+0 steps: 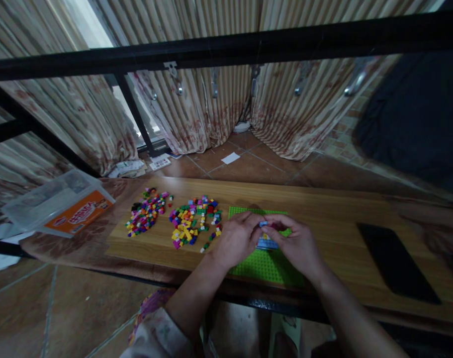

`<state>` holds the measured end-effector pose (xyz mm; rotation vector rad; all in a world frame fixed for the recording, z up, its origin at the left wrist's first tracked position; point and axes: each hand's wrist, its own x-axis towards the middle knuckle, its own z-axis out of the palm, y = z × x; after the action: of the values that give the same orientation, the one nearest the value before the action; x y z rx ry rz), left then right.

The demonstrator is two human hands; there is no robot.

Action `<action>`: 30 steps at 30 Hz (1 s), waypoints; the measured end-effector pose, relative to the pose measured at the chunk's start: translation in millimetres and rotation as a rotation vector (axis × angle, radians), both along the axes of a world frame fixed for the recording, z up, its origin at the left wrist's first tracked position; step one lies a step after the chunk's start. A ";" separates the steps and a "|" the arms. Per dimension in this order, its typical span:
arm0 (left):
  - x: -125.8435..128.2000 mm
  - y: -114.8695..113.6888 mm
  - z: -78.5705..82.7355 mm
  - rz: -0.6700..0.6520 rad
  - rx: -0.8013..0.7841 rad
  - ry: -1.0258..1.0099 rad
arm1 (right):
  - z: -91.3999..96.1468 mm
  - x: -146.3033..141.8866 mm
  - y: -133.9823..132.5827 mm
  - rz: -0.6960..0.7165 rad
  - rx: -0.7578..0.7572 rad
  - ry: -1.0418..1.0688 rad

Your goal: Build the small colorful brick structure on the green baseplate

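Over the green studded baseplate (265,268), both my hands meet with their fingertips together. My left hand (239,236) is closed, its thumb and fingers pinching at a small blue toy brick (263,223). From the other side my right hand (295,243) pinches at the same brick, with thumb and forefinger closed. Just below the fingertips sits a light blue brick build (266,243), partly covered by the hands. Left of my left hand lies a pile of mixed toy bricks (189,223), many of them yellow. The fingers hide how the small brick sits.
Farther left is a second pile of smaller coloured bricks (147,211). A clear plastic box (58,199) with an orange label stands at the table's left end. A dark flat slab (398,261) lies on the right. A black metal bar (226,49) crosses beyond the wooden tabletop (323,209).
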<state>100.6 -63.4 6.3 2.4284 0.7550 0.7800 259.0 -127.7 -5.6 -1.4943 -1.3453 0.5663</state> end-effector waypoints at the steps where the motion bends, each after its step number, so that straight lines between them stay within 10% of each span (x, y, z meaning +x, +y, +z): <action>1: 1.1 -0.4 -0.5 -0.004 -0.012 -0.002 | -0.5 0.4 -0.1 -0.009 -0.011 0.008; 11: -5.8 14.5 -12.9 0.292 -0.338 -0.009 | -2.2 4.8 -4.7 -0.025 -0.010 -0.239; 30: 0.6 12.0 -20.9 0.194 -0.571 -0.080 | -25.6 2.1 -3.4 -0.113 0.253 -0.484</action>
<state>101.2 -51.4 -14.6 1.8244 1.0290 0.6204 261.1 -131.1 -31.2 -1.5373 -1.6141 -0.0493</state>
